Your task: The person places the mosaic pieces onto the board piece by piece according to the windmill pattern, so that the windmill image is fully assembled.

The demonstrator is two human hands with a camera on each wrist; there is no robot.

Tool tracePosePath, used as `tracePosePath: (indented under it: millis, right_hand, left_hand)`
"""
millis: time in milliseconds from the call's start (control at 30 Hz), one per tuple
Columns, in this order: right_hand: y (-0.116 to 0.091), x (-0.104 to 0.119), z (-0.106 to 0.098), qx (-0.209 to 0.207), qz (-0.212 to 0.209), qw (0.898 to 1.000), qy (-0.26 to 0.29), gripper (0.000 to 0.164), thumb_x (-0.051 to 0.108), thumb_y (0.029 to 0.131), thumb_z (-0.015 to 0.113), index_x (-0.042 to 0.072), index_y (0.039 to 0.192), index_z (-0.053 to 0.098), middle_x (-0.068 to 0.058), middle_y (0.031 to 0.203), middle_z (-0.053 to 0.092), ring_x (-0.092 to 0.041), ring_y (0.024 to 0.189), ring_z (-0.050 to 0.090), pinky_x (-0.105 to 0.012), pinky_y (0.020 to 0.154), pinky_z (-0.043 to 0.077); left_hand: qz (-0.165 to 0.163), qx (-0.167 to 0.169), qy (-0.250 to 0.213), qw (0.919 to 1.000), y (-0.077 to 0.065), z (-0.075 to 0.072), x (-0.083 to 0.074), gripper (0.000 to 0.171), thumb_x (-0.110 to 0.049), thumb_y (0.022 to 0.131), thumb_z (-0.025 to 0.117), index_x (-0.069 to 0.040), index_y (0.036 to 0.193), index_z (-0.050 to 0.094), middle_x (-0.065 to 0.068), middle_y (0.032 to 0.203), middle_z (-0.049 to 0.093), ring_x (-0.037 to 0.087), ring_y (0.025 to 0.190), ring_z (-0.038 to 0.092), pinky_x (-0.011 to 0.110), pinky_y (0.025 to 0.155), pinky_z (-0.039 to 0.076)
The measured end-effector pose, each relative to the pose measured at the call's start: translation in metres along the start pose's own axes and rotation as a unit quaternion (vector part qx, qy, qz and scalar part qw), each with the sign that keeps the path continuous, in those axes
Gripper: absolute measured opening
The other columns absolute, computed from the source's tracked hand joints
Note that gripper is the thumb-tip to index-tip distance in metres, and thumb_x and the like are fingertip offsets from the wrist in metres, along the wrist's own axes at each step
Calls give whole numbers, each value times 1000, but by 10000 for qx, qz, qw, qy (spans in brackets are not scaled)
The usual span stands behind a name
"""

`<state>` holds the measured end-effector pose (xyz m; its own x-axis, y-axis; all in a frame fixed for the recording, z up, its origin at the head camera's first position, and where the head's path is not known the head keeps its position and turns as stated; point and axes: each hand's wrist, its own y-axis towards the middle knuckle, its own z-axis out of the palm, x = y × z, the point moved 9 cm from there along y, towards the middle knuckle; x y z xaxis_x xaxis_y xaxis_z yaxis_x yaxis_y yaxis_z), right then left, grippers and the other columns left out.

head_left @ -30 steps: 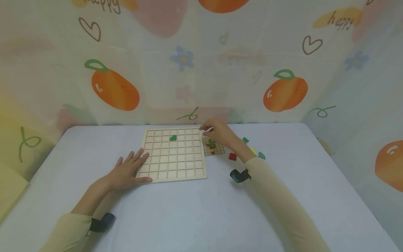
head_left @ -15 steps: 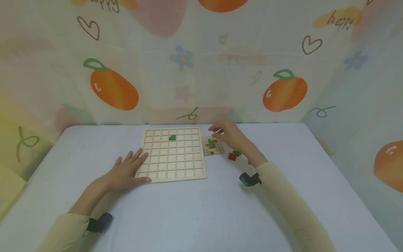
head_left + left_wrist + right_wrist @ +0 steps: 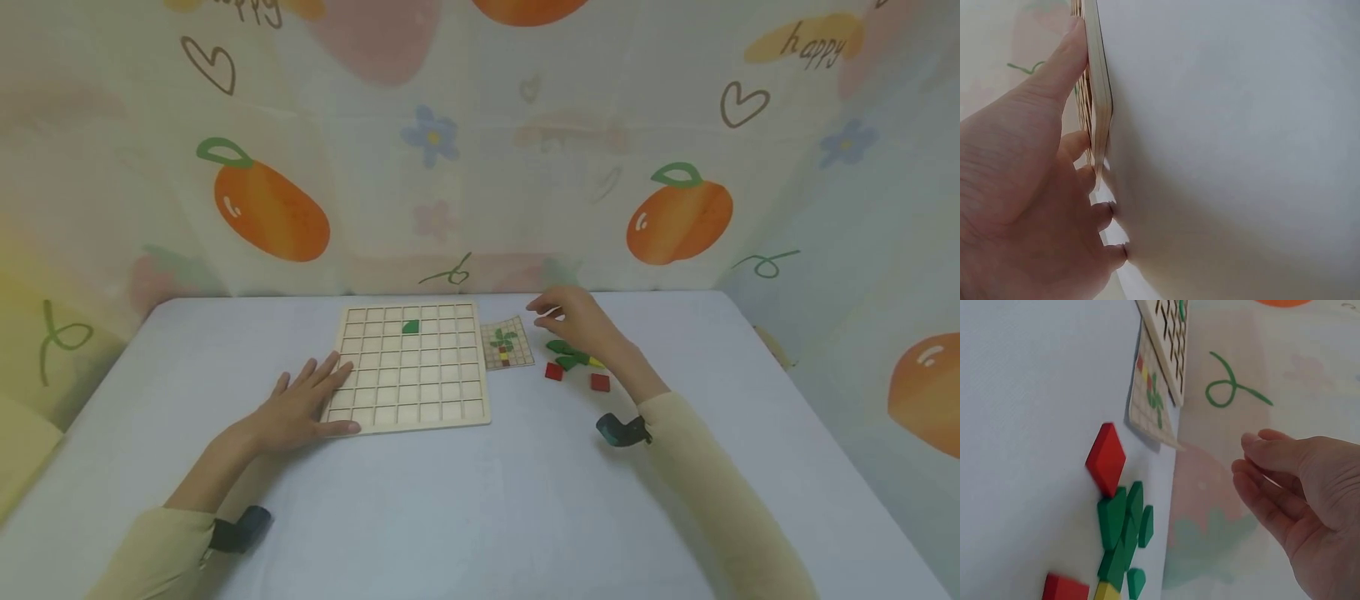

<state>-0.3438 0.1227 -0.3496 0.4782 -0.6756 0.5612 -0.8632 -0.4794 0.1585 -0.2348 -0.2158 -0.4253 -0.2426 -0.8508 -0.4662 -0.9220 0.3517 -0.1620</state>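
Note:
My left hand (image 3: 292,412) lies with spread fingers on the left edge of a wooden grid board (image 3: 408,379). In the left wrist view the thumb is on the board's rim, and some fingers touch the cloth. One green tile (image 3: 411,327) with a rounded corner sits in a cell in the board's second row from the top. My right hand (image 3: 576,318) hovers above the loose tiles, its fingers loosely bent and nothing between them. Under and in front of it are several green tiles (image 3: 1112,522), a yellow tile (image 3: 596,362), a red tile (image 3: 553,372) and another red tile (image 3: 600,382).
A small pattern card (image 3: 517,350), printed with a green, red and yellow plant-like figure on a grid, lies against the board's right side. Its corner curls up. A white cloth covers the table (image 3: 450,508); a printed curtain (image 3: 480,192) hangs behind it.
My right hand has moved right, from over the card to above the loose tiles, uncovering the card and more tiles. My left hand stays on the board.

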Motion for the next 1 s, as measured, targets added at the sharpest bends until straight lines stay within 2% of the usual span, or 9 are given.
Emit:
tracePosePath:
  millis: [567,1000]
  right_hand:
    - [-35,-32,-15,23,310,9994,-124,27,1,89,69,-3,116,68,-18,112,69,-31,101,66,-45,89,54]
    - [-58,-61,-20,231,668,9972,-229,27,1,89,69,-2,116,69,-19,113,69,-33,102,65,-46,88,55]
  left_hand:
    - [5,-24,39,10000,-1,0,-4,100,-58,83,68,-2,154,25,25,160,12,54,143,5,73,108,-1]
    - [16,-10,-58,10000,0,0,-4,100,-58,83,68,-3,154,24,25,161,10,53,144,3,72,108,-3]
